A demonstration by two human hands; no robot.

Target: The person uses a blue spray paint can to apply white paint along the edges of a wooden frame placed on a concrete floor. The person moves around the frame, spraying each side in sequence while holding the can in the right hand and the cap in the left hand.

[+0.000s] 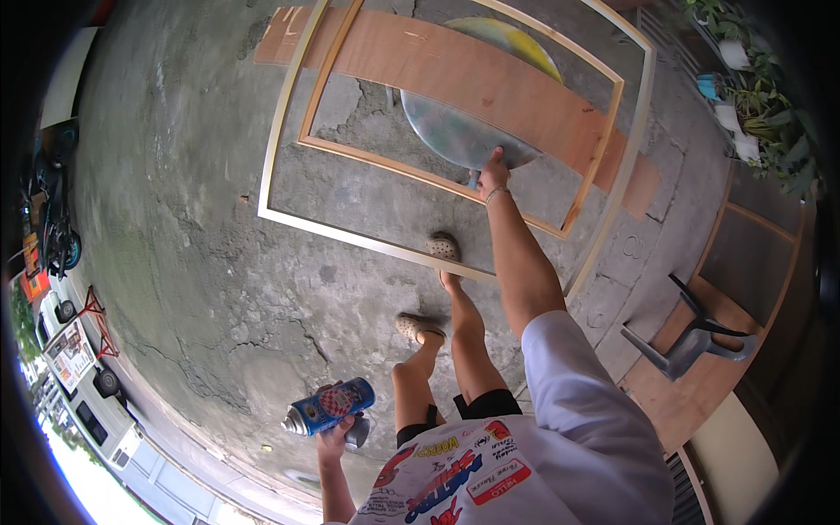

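Observation:
My left hand is closed around a blue spray can with a silver top, tilted sideways at the lower left. A grey cap shows against the same hand. Stretched far forward, my right hand grips the near rim of a round tabletop, thumb on top and fingers mostly hidden. That top is greyish with a yellow patch at its far side. Across it lies a long reddish-brown plywood board. A smaller wooden frame and a larger pale frame rest over the board.
A grey plastic chair lies tipped at right beside a wooden panel. Plants line the upper right. A motorcycle and a white vehicle stand at left. The concrete floor is cracked.

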